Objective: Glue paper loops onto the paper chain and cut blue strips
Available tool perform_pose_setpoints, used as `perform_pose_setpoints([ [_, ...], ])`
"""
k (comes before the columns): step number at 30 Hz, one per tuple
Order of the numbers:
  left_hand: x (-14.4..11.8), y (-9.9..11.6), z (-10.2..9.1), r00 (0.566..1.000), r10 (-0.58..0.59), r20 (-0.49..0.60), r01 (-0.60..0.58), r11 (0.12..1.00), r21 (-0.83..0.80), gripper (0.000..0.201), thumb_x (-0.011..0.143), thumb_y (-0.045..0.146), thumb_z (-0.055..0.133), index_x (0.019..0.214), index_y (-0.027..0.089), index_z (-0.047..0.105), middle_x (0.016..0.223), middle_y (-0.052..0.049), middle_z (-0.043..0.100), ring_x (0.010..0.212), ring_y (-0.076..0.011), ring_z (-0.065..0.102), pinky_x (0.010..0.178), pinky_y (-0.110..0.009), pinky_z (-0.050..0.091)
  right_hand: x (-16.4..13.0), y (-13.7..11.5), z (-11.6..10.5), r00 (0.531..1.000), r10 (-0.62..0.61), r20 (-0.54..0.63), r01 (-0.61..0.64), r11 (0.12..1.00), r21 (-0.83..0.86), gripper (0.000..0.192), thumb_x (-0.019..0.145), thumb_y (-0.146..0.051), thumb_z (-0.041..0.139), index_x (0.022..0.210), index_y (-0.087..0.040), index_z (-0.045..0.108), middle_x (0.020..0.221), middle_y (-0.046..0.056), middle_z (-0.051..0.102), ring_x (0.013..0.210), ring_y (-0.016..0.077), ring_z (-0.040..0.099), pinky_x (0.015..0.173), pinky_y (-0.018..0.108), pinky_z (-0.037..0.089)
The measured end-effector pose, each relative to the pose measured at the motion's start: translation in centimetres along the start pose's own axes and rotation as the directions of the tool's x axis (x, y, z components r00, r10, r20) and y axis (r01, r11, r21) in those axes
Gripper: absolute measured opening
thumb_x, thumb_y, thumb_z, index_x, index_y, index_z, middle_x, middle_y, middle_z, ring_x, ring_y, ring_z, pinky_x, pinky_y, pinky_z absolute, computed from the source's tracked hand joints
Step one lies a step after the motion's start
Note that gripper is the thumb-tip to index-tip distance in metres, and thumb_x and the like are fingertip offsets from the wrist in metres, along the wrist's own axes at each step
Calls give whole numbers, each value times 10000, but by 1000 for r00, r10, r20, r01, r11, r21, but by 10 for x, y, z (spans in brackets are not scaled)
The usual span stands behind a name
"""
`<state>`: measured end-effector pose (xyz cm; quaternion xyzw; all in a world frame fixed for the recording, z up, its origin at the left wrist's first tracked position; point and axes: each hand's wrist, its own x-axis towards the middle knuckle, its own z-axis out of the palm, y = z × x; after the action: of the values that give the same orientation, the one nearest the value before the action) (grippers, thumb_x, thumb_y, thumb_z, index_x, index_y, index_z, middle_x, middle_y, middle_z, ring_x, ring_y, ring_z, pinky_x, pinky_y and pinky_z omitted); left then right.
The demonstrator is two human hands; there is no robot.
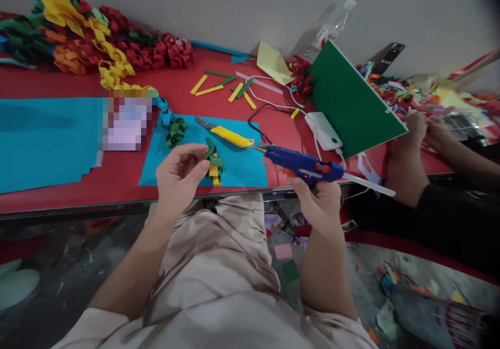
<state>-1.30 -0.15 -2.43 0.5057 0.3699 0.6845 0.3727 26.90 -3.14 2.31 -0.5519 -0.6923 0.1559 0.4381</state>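
The red table (pixel 58 192) carries, at my left, a wide blue paper sheet (pixel 42 140) and, before me, a smaller blue sheet (pixel 242 169); a green board (pixel 351 104) leans tilted at the right, near another person's hands (pixel 422 130). Folded paper chains (pixel 97 41) are heaped along the wall. My right hand (pixel 318 200) is clenched around the blue glue gun (pixel 304 165), its nozzle pointing left. A yellow-handled cutter (pixel 228 135) lies on the smaller sheet. My left hand (pixel 180 174) pinches a green-and-yellow folded paper piece (pixel 214 165) just above that sheet's near edge.
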Motion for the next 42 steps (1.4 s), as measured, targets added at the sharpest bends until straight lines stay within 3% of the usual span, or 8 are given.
perform_pose_setpoints([
  [12, 3, 12, -1, 979, 199, 39, -201, 976, 86, 327, 868, 350, 828, 1184, 312, 750, 1028, -64, 745, 931, -240, 752, 805, -383, 643, 24, 82, 8, 989, 84, -120, -129, 886, -446, 505, 951, -580, 568, 1195, -147, 653, 1241, 231, 635, 1162, 384, 597, 986, 598, 499],
  [14, 3, 13, -3, 974, 220, 53, -224, 971, 86, 325, 881, 349, 817, 1195, 314, 742, 1024, -60, 743, 942, -237, 755, 801, -371, 637, 10, 68, 16, 937, 18, -348, -186, 870, -457, 502, 936, -615, 594, 1165, -168, 609, 1187, 211, 613, 1145, 380, 575, 989, 629, 482],
  [16, 3, 13, -5, 965, 252, 68, -257, 963, 85, 308, 886, 352, 812, 1183, 306, 739, 1002, -54, 738, 928, -229, 759, 783, -354, 630, -8, 41, 26, 796, -64, -603, -188, 919, -347, 327, 987, -540, 554, 1061, -223, 578, 1054, 157, 590, 1011, 322, 589, 933, 563, 510],
  [17, 2, 14, -5, 961, 267, 77, -273, 958, 85, 299, 888, 353, 811, 1172, 301, 737, 993, -54, 736, 917, -225, 759, 775, -349, 627, -15, 25, 32, 798, -75, -598, -112, 956, -270, 234, 1007, -480, 545, 1010, -248, 565, 982, 122, 580, 946, 293, 593, 875, 508, 524],
  [20, 1, 17, -5, 947, 304, 102, -312, 946, 83, 264, 914, 319, 784, 1170, 295, 721, 994, -50, 730, 911, -205, 753, 775, -333, 612, -22, -26, 51, 954, -183, -239, 191, 981, 13, 181, 1002, -424, 583, 1053, -250, 590, 988, 95, 623, 936, 254, 631, 801, 420, 538],
  [24, -3, 23, -3, 946, 294, 138, -309, 946, 101, 245, 958, 257, 719, 1197, 304, 703, 989, -54, 731, 933, -190, 728, 767, -317, 594, 1, -66, 72, 977, -202, 61, 182, 953, 241, 342, 953, -473, 689, 1209, -257, 621, 1201, 103, 676, 1107, 260, 649, 901, 413, 557],
  [32, -7, 18, -4, 950, 284, 130, -289, 957, 24, 244, 949, 252, 734, 1181, 326, 742, 1013, -57, 734, 950, -193, 727, 810, -328, 602, 17, -72, 92, 970, -221, 102, 169, 913, 371, 168, 928, -391, 751, 1022, -260, 703, 1122, 66, 709, 1058, 217, 688, 946, 388, 577],
  [42, -5, 32, -17, 867, 400, 298, -497, 740, 453, 395, 955, 124, 696, 1262, 364, 753, 1120, -21, 767, 959, -162, 734, 804, -259, 609, 20, -72, 87, 964, -256, 74, 223, 928, 298, 102, 951, -335, 726, 984, -239, 734, 1057, 62, 706, 995, 191, 689, 911, 357, 577],
])
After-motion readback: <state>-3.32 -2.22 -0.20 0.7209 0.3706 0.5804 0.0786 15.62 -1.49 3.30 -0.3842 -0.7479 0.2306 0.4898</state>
